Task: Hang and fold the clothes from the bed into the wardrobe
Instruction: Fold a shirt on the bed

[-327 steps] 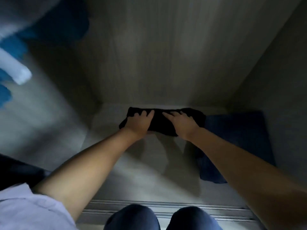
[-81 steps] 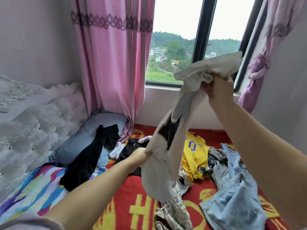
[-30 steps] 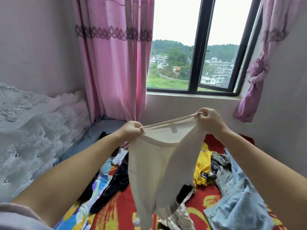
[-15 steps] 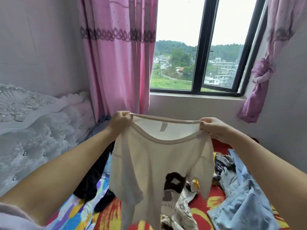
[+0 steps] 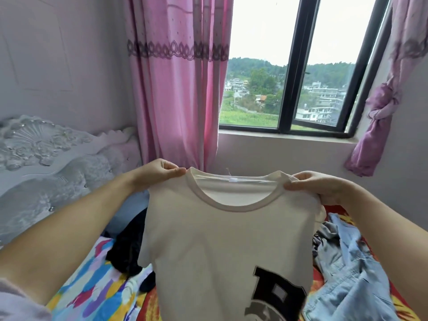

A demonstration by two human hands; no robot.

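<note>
Holding up a cream cotton T-shirt with a dark letter print [image 5: 222, 246], I keep it spread in front of me over the bed. My left hand [image 5: 159, 173] pinches the left shoulder of it beside the round collar, thumb and fingers closed on the cloth. My right hand [image 5: 317, 185] pinches the other shoulder in the same way. The shirt hangs down flat between both hands, its front turned to me. Under it, on the red patterned bed cover [image 5: 322, 278], lie a light blue denim garment [image 5: 347, 286] at the right and a black garment [image 5: 126, 253] at the left.
</note>
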